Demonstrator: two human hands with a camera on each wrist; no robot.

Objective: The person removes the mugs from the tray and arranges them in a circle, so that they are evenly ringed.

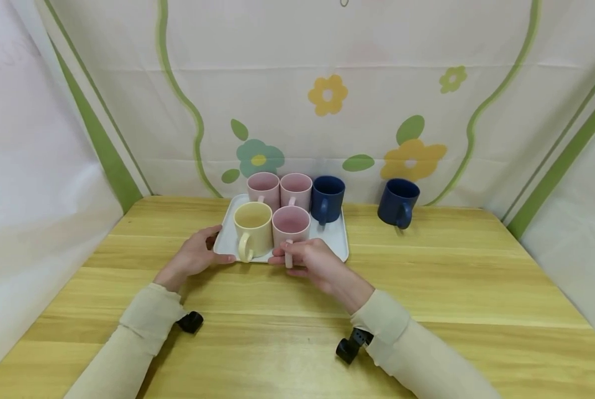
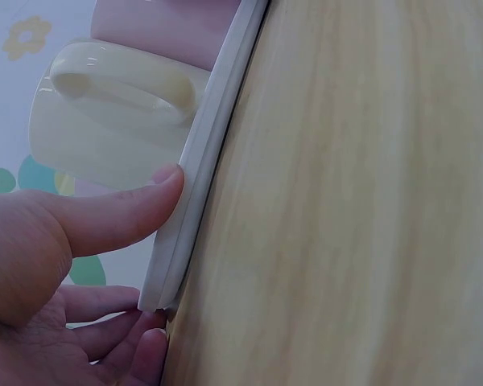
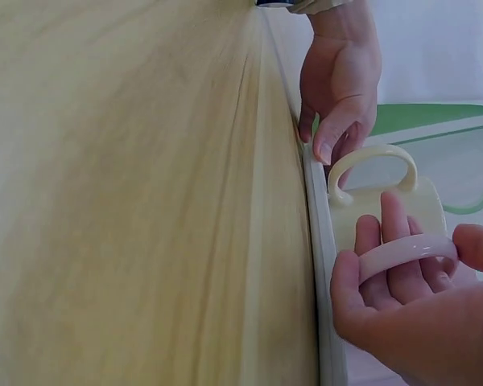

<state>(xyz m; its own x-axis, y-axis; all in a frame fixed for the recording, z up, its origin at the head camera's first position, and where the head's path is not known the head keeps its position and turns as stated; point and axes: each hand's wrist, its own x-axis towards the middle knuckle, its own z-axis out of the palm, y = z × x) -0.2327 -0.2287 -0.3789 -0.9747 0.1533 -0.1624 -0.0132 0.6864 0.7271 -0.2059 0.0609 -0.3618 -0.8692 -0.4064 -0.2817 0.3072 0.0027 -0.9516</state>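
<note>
In the head view a white tray [image 1: 337, 238] bears several mugs. My left hand [image 1: 200, 252] holds the tray by its front left corner; the left wrist view shows its thumb [image 2: 137, 213] on the rim and the fingers round the corner. My right hand [image 1: 317, 263] grips the handle of the front pink mug [image 1: 291, 221], fingers through the loop and thumb at its top, as the right wrist view shows the handle [image 3: 410, 251]. Left of that mug stands a yellow mug [image 1: 254, 227], handle forward. Two pink mugs [image 1: 263, 185] and a blue mug [image 1: 328, 197] form the back row.
Another blue mug [image 1: 399, 200] stands on the wooden table [image 1: 452, 277], right of the tray and apart from it. A white curtain [image 1: 277, 100] printed with flowers hangs along the table's back edge, and further white cloth hangs on both sides.
</note>
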